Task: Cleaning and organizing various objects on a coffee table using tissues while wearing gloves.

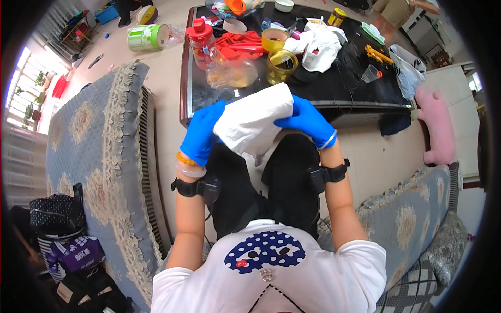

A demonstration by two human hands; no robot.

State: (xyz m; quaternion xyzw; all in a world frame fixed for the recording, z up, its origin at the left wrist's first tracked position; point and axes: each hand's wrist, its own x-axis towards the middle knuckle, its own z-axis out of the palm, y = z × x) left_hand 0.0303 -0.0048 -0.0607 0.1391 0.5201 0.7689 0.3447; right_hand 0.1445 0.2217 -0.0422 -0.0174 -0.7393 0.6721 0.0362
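Observation:
A white cloth or paper sheet (256, 119) hangs between my two blue-gloved hands, over my knees at the near edge of the black table (313, 88). My left hand (201, 131) grips its left side, fingertips partly hidden. On the right side, my right hand (307, 119) pinches the sheet between thumb and fingers. Just beyond it stand a yellowish transparent cup (281, 68), a clear plastic bag (231, 74) and a red bottle (200, 45). Farther back lie a red cloth (238, 47), a yellow tape roll (274, 38) and crumpled white material (321, 47).
A blue patterned sofa (84, 117) flanks my left, another (407, 207) my right. On the table's right are an orange toy (377, 54), a small clear cup (370, 73) and a plastic bag (407, 70). A pink plush toy (436, 125) stands beyond. Another person (393, 11) is at the upper right.

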